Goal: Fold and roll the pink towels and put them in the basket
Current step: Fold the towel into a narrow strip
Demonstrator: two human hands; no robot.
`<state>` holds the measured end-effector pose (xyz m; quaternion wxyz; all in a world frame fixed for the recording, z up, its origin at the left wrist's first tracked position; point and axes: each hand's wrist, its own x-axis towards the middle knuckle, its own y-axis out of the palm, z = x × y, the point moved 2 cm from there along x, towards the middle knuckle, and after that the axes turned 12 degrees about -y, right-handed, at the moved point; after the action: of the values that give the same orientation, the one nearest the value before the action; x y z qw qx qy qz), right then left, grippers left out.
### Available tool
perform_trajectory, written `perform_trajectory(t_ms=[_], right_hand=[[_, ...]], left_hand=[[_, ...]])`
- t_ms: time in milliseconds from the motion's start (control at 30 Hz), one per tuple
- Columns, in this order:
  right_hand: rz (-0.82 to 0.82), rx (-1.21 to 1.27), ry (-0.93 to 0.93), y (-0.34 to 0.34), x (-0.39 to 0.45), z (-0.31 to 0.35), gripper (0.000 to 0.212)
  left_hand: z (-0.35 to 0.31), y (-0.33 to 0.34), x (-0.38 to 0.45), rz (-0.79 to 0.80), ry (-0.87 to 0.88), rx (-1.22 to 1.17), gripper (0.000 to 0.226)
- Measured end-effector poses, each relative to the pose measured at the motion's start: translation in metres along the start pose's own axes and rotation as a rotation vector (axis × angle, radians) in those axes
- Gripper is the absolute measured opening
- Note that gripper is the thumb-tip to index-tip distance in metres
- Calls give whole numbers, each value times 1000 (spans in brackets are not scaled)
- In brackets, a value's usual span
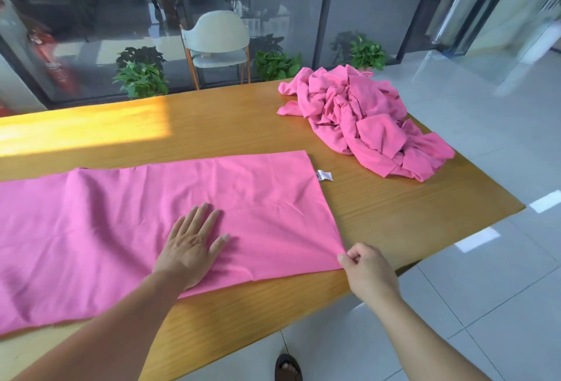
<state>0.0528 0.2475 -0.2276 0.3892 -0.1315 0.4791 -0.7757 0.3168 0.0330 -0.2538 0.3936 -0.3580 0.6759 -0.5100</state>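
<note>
Left hand: flat, fingers straight and spread, pressing down on the pink towel not far from the near edge of the table. Right hand: fingers curled, pinching the towel's near right corner between thumb and forefinger, right at the table's near edge.

Pink towel: spread flat along the near edge, running from the pinched corner leftward out of view, lightly creased, its far right corner reaching toward the middle of the table. White care label: sticking out from the towel's right edge near that far corner, lying on bare wood.

Heap of pink towels: crumpled at the far right corner of the table, well apart from the spread towel, some folds hanging over the right edge.

Patch of sunlight across the far left of the table. Beyond the far edge: pale chair, potted plants along a glass wall. Below the near edge: sandalled foot on pale floor tiles.
</note>
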Motion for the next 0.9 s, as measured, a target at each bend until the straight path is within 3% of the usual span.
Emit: perform_trajectory(t_ms=[133,233,367,500,667,833,900], right_hand=[[37,39,72,-6,11,-2,20],[33,87,70,-6,11,4,20],[-13,84,42,-4,7,2,28],[-8,12,18,0,10,6,31],[7,-107,-2,2,12,15,36],[42,-162,-1,2,10,20,37],[49,-159,-7,2,9,21,36]], left_hand=[[2,-1,-2,-14,35,-25,80],[4,-10,-9,-149,-35,-160,78],[39,-17,-29,-290,-263,-145,69],[75,-10,-56,-212,-478,-82,77],[72,-11,-61,-160,-459,-18,70],[62,-24,-77,-417,-455,-262,44],[63,-25,-85,-419,-464,-305,31]])
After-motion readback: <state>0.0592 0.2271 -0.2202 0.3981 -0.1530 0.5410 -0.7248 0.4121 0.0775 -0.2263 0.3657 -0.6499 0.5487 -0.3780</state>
